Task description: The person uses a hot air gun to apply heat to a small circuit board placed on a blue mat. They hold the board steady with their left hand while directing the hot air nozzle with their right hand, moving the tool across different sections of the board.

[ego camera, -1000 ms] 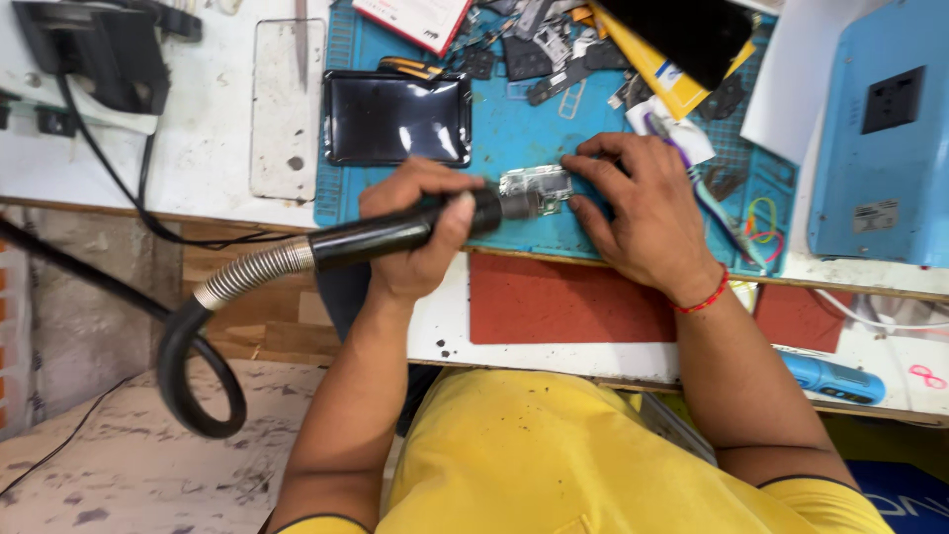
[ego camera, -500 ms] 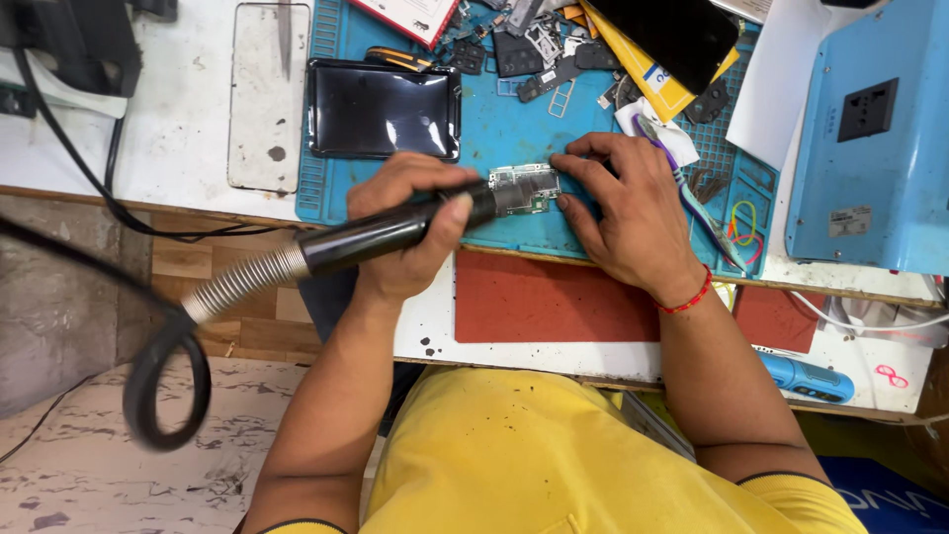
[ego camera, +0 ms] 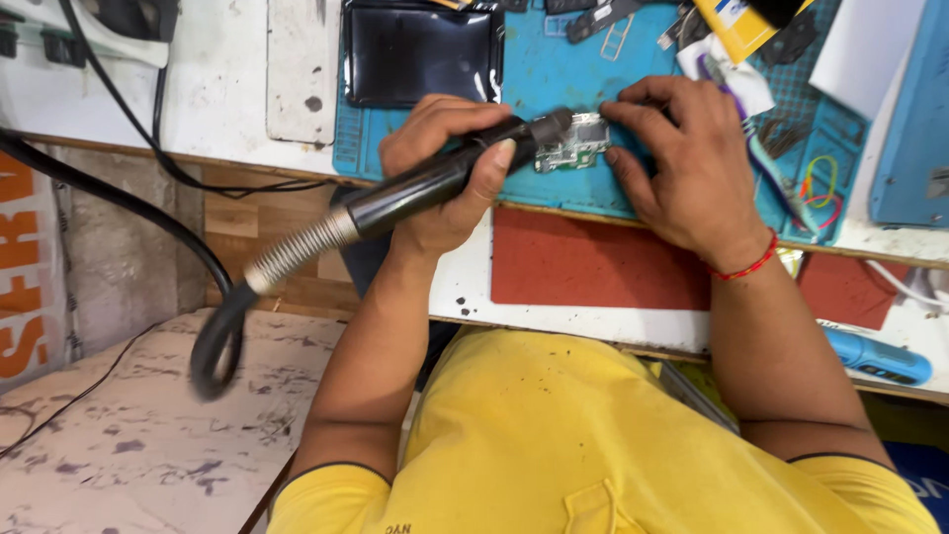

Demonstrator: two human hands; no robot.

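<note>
At the far left of the frame a thick black hose (ego camera: 213, 346) loops down over the floor and runs up through a coiled metal spring sleeve (ego camera: 297, 249) into the dark handle of a hot-air tool (ego camera: 435, 183), which slants from lower left toward the upper middle. The left hand (ego camera: 445, 168) is clamped around that handle, fingers wrapped over the top and thumb along the near side, so the nozzle tip sits just above a small circuit board (ego camera: 573, 143). The board lies flat on a blue work mat (ego camera: 554, 69) on the counter (ego camera: 237, 89), in the upper middle of the frame. Above the left hand, on the mat, rests a black rectangular tray (ego camera: 420, 49). To the right of the board, the right hand (ego camera: 692, 163) lies palm down with fingers spread apart, its fingertips touching the board's right edge; a red thread bracelet (ego camera: 746, 267) circles the wrist. Below both hands a red mat (ego camera: 593, 262) sits on the counter's near edge. At the lower right a blue tool (ego camera: 875, 358) lies beside the arm.
</note>
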